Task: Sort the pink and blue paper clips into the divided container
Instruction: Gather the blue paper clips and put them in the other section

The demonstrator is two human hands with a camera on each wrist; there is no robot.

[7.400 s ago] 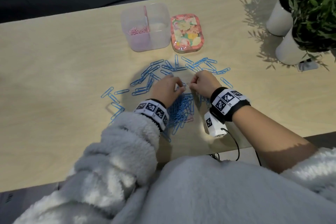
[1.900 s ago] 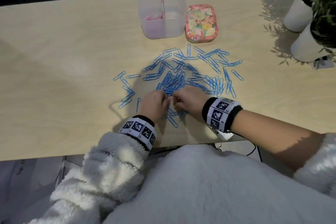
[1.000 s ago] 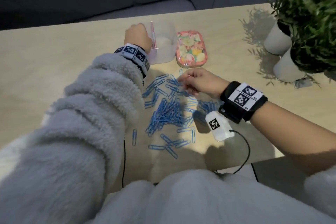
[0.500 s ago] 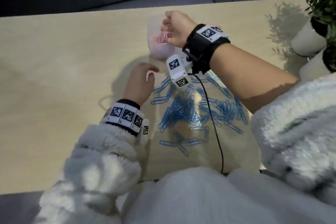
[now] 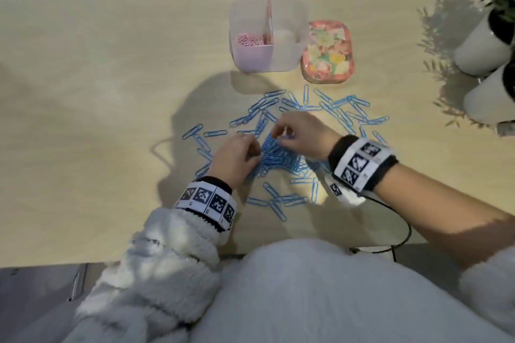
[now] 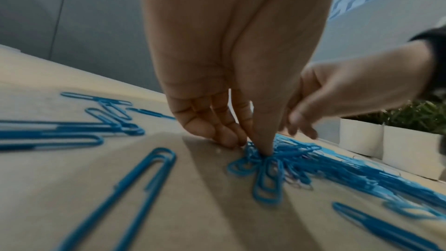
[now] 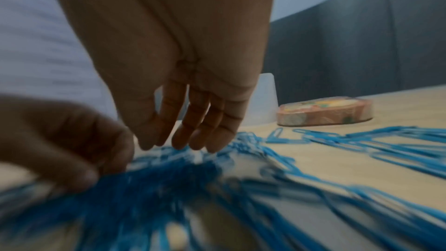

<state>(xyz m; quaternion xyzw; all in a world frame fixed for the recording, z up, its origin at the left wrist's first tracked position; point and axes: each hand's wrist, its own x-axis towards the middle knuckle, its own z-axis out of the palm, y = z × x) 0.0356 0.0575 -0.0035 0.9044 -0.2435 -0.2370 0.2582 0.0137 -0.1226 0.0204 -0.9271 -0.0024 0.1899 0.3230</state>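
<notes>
On the pale wooden table (image 5: 83, 120), set before a dark grey wall, two potted plants (image 5: 490, 36) stand by the right edge and a clear divided container (image 5: 292, 36) sits toward the far edge at the middle, a flowered tin (image 5: 327, 53) just beside it on the right. Pink paper clips (image 5: 249, 39) already fill the container's left compartment; the right compartment looks bare. Blue paper clips (image 5: 278, 156) lie heaped and scattered across the middle of the table toward the near edge, and no pink one shows plainly among them. Both hands work the heap's heart: the left hand (image 5: 237, 159) pinches a small bunch of blue clips between thumb and fingertips (image 6: 231, 138), while the right hand (image 5: 303, 133) hangs over the heap with fingers (image 7: 212, 127) loosely spread, tips at the clips, holding nothing that can be seen. The clips look light, stiff and slick in their coating, apt to hook into one another, so a pinch likely lifts several at once; a hold across the middle of a bunch seems surest, with a scoop for loose ones lying flat on the smooth wood.
</notes>
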